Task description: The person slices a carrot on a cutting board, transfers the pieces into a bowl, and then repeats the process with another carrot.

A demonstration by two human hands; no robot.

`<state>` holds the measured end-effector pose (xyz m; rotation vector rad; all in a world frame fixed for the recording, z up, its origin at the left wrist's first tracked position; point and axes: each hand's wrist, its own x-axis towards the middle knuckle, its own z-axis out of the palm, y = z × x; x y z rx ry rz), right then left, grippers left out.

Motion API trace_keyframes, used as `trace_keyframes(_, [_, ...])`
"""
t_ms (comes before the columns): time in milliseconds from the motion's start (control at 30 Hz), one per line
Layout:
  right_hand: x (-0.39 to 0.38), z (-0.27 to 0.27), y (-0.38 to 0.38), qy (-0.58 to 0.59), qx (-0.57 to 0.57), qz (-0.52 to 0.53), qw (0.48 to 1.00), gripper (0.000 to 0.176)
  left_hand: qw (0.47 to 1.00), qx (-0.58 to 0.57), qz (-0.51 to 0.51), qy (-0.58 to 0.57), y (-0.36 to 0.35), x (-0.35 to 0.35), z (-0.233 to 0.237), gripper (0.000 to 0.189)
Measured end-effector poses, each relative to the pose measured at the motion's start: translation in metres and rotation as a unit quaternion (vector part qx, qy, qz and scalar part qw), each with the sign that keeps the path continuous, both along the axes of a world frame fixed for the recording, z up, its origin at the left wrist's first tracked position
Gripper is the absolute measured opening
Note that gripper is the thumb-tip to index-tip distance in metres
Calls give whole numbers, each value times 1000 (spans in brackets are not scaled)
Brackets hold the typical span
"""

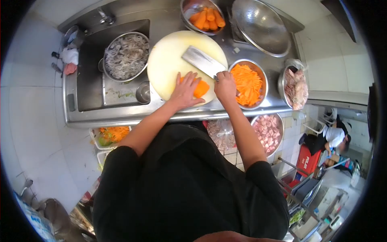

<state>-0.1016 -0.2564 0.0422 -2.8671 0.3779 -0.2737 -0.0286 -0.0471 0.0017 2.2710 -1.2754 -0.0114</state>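
"POLAR" reads in white capitals across a red box [308, 159] on the right, with smaller characters under it too blurred to read; lettering on a blue-and-white bag [34, 218] at lower left cannot be made out

Room to pass lay over the far left of the cutting board [166, 52]. The cleaver [203, 61] slanted across its right half, a carrot bowl [185, 14] crowded the far edge, and a sliced-carrot bowl [265, 90] blocked the right.
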Motion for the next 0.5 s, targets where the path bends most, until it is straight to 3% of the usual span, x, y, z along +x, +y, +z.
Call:
trace_keyframes(67, [-1, 2, 12, -28, 37, 59, 997, 24, 1000, 14, -8, 3, -5, 0, 0, 90])
trace_keyframes(100, [-3, -3, 16, 9, 92, 92, 991, 36, 1000, 21, -12, 5, -6, 1, -1, 92])
trace_keyframes(200, [-6, -7, 37, -8, 124, 122, 985, 48, 999, 32, -22, 31, -6, 6, -4, 91])
trace_keyframes(333, [-7, -12, 35, -13, 186, 100, 977, 60, 997, 50, -47, 45, -7, 14, 1, 88])
trace_keyframes(500, [-26, -10, 48, -24, 193, 64, 979, 61, 992, 65, -106, 21, 3, 26, 7, 82])
